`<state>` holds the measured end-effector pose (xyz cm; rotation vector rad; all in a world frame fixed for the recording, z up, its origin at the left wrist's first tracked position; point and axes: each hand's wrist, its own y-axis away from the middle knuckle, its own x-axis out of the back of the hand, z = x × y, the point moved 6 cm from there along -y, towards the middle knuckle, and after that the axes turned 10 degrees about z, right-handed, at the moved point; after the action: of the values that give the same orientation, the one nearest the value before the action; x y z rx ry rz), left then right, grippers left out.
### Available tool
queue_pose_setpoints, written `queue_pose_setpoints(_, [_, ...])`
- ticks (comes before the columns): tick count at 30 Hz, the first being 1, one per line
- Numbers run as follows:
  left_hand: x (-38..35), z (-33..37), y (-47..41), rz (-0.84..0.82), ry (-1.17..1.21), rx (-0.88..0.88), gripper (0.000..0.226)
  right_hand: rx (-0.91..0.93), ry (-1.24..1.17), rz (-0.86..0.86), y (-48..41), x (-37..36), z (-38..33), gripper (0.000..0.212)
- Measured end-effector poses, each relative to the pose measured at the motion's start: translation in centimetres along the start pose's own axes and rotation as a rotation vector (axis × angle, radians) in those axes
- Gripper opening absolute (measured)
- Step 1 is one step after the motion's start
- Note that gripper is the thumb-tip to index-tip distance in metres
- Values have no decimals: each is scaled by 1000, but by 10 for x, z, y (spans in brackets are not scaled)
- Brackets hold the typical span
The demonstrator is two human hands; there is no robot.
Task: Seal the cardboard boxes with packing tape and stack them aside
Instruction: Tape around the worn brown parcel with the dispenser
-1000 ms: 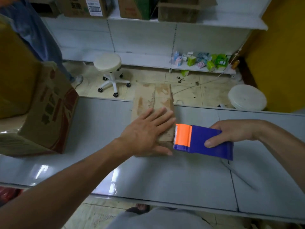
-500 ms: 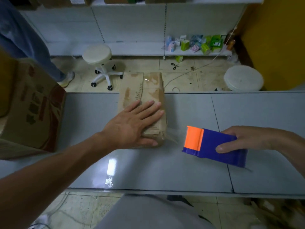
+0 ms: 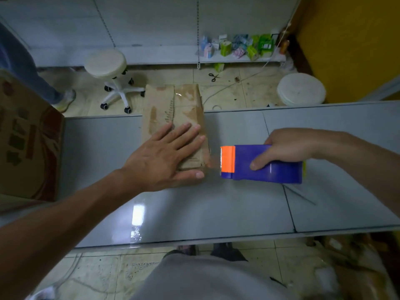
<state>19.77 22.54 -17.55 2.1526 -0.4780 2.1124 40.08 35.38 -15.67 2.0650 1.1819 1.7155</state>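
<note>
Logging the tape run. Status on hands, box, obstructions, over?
Left grip flat on small cardboard box. Right grip holds tape dispenser, just off box's right edge. Nothing in the way.

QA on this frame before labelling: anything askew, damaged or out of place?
Yes. The small cardboard box under the left hand seems to overhang the far edge of the table, and its top is blotchy with peeled patches. Scissors lie on the floor beyond. The right hand holds the tape dispenser beside the box.

A small, worn brown cardboard box (image 3: 186,109), its top flaps closed and glossy, lay flat on the grey tabletop (image 3: 216,208), with a blue, orange-fronted tape dispenser (image 3: 255,156) just right of its near end and clear tape (image 3: 213,164) stretched between them.
</note>
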Motion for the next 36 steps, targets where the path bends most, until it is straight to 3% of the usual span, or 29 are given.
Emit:
queue_pose_setpoints(4, [-2, -1, 1, -17, 22, 1, 88, -2, 305, 95, -15, 2, -30, 37])
queue_pose_setpoints(6, [-2, -6, 8, -5, 46, 11, 87, -51, 598, 203, -17, 13, -19, 33])
queue_pose_setpoints(7, [-2, -9, 12, 11, 62, 13, 86, -126, 629, 230, -16, 21, -1, 35])
queue_pose_setpoints(10, [3, -23, 22, 59, 93, 45, 88, -248, 441, 290, -18, 35, 38, 53])
queue_pose_setpoints(17, [-5, -10, 11, -52, 33, 19, 101, -30, 383, 631, -23, -41, 42, 44])
queue_pose_setpoints(21, [-5, -6, 3, -112, 4, 16, 114, -52, 340, 660, -31, -62, 52, 54])
queue_pose_setpoints(25, [0, -6, 3, -114, 86, 63, 104, -34, 298, 678, -33, -62, 55, 64])
queue_pose_setpoints(29, [-3, -5, 3, -107, 59, 52, 94, -83, 299, 758, -13, -55, 48, 49])
queue_pose_setpoints(31, [-7, -5, 1, -102, 43, 46, 92, -52, 97, 970, 8, -50, 33, 46])
queue_pose_setpoints(33, [-10, -4, -1, -89, 40, 41, 92, 40, -329, 1121, 25, -57, 6, 48])
queue_pose_setpoints(36, [-12, -4, 1, -68, 37, 31, 95, 148, -884, 937, 22, -94, -55, 62])
